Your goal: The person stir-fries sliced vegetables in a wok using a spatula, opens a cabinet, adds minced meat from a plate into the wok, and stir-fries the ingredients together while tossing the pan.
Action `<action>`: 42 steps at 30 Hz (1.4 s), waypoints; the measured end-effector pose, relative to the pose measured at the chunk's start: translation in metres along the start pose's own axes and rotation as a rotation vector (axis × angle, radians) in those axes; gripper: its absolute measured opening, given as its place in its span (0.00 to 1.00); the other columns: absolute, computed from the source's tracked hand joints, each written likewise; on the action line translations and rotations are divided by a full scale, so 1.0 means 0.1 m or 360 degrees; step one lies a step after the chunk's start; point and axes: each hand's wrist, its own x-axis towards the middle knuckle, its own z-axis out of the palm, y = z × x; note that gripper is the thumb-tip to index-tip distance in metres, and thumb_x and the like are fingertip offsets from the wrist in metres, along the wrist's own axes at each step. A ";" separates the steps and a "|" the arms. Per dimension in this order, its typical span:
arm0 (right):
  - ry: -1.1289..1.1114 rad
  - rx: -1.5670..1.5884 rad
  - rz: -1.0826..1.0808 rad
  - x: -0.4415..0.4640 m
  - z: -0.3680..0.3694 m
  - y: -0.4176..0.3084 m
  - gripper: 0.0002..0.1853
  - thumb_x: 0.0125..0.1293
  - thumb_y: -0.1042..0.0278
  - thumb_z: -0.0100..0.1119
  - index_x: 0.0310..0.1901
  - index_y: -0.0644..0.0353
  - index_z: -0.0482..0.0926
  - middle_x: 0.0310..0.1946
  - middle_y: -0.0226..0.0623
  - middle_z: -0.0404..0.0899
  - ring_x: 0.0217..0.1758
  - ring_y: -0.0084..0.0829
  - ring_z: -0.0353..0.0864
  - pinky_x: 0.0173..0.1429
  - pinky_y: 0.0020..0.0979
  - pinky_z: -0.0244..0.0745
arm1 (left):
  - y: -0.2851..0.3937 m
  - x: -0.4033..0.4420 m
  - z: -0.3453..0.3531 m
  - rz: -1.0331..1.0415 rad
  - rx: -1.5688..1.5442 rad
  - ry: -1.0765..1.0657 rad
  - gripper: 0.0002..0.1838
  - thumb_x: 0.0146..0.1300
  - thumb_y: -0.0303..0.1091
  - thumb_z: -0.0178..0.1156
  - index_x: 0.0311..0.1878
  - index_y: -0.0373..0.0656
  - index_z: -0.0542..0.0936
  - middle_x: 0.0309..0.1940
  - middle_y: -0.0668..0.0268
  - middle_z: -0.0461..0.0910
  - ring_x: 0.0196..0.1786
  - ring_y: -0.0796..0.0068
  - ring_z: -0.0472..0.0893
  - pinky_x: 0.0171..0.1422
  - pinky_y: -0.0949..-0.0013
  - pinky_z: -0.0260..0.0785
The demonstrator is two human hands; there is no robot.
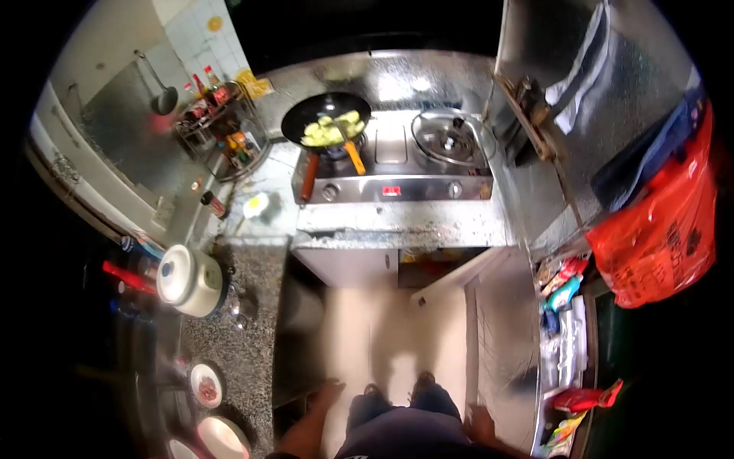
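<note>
My left hand (pixel 327 392) hangs low beside the counter's inner edge, fingers loosely apart, with nothing visible in it. On the other side of my body, my right hand (pixel 479 421) is down by my thigh, its small, dim fingers seeming loose and bare. Both hands are well away from the stove (pixel 390 187). On its left burner rests a black wok (pixel 321 107) with a brown handle (pixel 309 177). Pale green-yellow sliced pieces (pixel 321 135) lie in the wok, along with a spatula whose orange handle (pixel 354 157) leans over the rim. A round lid (pixel 447 139) covers the right burner area.
A cream rice cooker (pixel 200 287) and a bowl of pinkish meat (pixel 206 385) stand on the left counter (pixel 245 336). Bottles fill a rack (pixel 222 134) at back left. A cabinet door (pixel 462 273) stands ajar below the stove. A red bag (pixel 657 237) hangs at right.
</note>
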 end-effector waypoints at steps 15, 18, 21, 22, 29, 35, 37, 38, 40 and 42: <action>0.0519 -0.0455 -0.1049 3.38 -1.63 -3.07 0.20 0.51 0.70 0.60 0.48 0.57 0.72 0.39 0.43 0.73 0.39 0.46 0.75 0.40 0.40 0.73 | 2.09 1.92 -5.23 0.0212 -0.2452 0.0390 0.25 0.57 0.53 0.58 0.51 0.46 0.69 0.41 0.66 0.72 0.39 0.69 0.75 0.37 0.65 0.73; 0.0501 -0.0919 -0.1069 4.12 -1.91 -4.30 0.27 0.53 0.72 0.54 0.58 0.50 0.65 0.39 0.42 0.71 0.38 0.43 0.77 0.38 0.39 0.74 | 2.36 2.28 -5.50 0.0094 -0.2481 -0.0131 0.19 0.55 0.44 0.62 0.44 0.44 0.70 0.34 0.65 0.73 0.28 0.72 0.75 0.30 0.71 0.73; 0.0391 -0.1392 -0.1150 4.76 -1.88 -4.88 0.25 0.56 0.71 0.51 0.58 0.49 0.65 0.39 0.39 0.72 0.37 0.39 0.79 0.37 0.37 0.75 | 2.28 2.68 -5.23 0.0237 -0.2471 -0.0300 0.11 0.54 0.36 0.62 0.35 0.44 0.71 0.19 0.70 0.71 0.15 0.78 0.70 0.16 0.78 0.61; 0.0239 -0.1657 -0.1180 4.88 -1.87 -4.99 0.23 0.57 0.71 0.49 0.57 0.49 0.67 0.40 0.38 0.73 0.37 0.37 0.79 0.36 0.35 0.75 | 2.31 2.66 -5.21 0.0197 -0.2470 -0.0262 0.08 0.53 0.32 0.60 0.30 0.45 0.70 0.13 0.72 0.67 0.13 0.81 0.68 0.13 0.77 0.56; 0.0052 -0.1728 -0.1667 5.09 -2.09 -5.58 0.16 0.57 0.60 0.50 0.47 0.52 0.74 0.33 0.41 0.77 0.32 0.36 0.81 0.34 0.35 0.76 | 2.25 2.73 -4.98 0.0197 -0.2399 -0.0066 0.08 0.51 0.28 0.58 0.28 0.43 0.67 0.12 0.69 0.65 0.11 0.77 0.65 0.12 0.73 0.54; 0.0116 -0.0563 -0.0959 5.63 -3.22 -6.45 0.18 0.56 0.54 0.51 0.35 0.62 0.77 0.20 0.43 0.79 0.20 0.30 0.79 0.24 0.32 0.72 | 2.33 2.74 -4.98 0.0068 -0.2305 -0.0030 0.08 0.52 0.28 0.58 0.29 0.43 0.67 0.14 0.69 0.66 0.12 0.78 0.65 0.13 0.73 0.56; -0.0029 -0.0395 -0.0823 5.82 -3.32 -6.65 0.17 0.57 0.55 0.51 0.35 0.64 0.77 0.19 0.42 0.79 0.18 0.28 0.79 0.21 0.28 0.70 | 2.36 2.73 -4.98 0.0037 -0.2333 -0.0017 0.08 0.52 0.28 0.58 0.30 0.43 0.68 0.14 0.69 0.66 0.12 0.78 0.65 0.13 0.73 0.56; -0.0168 -0.0230 -0.0680 5.86 -3.30 -6.73 0.17 0.58 0.56 0.51 0.34 0.65 0.76 0.19 0.40 0.79 0.17 0.26 0.78 0.19 0.24 0.68 | 2.38 2.71 -5.00 0.0010 -0.2317 0.0015 0.08 0.52 0.28 0.58 0.30 0.43 0.68 0.14 0.69 0.66 0.12 0.78 0.65 0.13 0.73 0.56; -0.0132 0.0169 -0.0579 5.96 -2.95 -6.68 0.16 0.58 0.57 0.51 0.34 0.65 0.76 0.19 0.39 0.79 0.16 0.25 0.78 0.18 0.22 0.66 | 2.39 2.71 -5.02 -0.0019 -0.2300 0.0050 0.08 0.52 0.28 0.58 0.30 0.43 0.68 0.14 0.69 0.66 0.12 0.78 0.65 0.13 0.73 0.56; -0.0086 0.0558 -0.0451 6.06 -2.64 -6.47 0.15 0.59 0.58 0.51 0.34 0.65 0.76 0.20 0.39 0.79 0.15 0.23 0.77 0.16 0.20 0.64 | 2.38 2.72 -4.99 -0.0009 -0.2316 0.0021 0.08 0.52 0.28 0.58 0.30 0.42 0.67 0.14 0.69 0.66 0.11 0.77 0.65 0.13 0.73 0.56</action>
